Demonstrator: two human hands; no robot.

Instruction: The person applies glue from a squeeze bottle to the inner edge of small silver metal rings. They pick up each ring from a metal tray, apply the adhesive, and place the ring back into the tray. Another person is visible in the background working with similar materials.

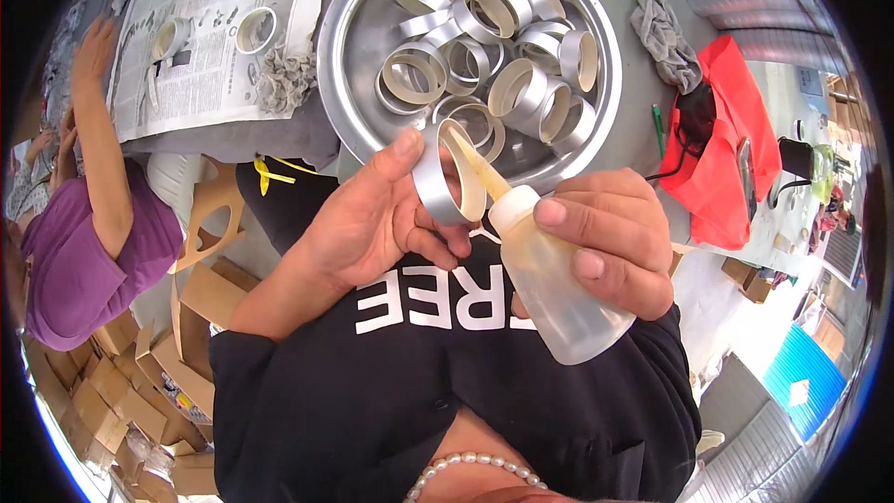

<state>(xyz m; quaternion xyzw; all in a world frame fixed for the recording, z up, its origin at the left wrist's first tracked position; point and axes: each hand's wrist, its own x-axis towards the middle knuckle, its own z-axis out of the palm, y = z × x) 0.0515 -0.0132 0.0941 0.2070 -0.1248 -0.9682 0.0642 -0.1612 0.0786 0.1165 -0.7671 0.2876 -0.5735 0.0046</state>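
Now gluing: round metal tray (346, 84) w/ silver rings on table; just below its near rim, right hand (610, 242) wraps squeeze bottle (554, 284), nozzle inside silver ring (447, 188) pinched by left hand (372, 214). Next prob. needs steady squeeze, turning ring.

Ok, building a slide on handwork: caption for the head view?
Left hand holds a silver band ring while right hand tips a translucent plastic squeeze bottle inside it.
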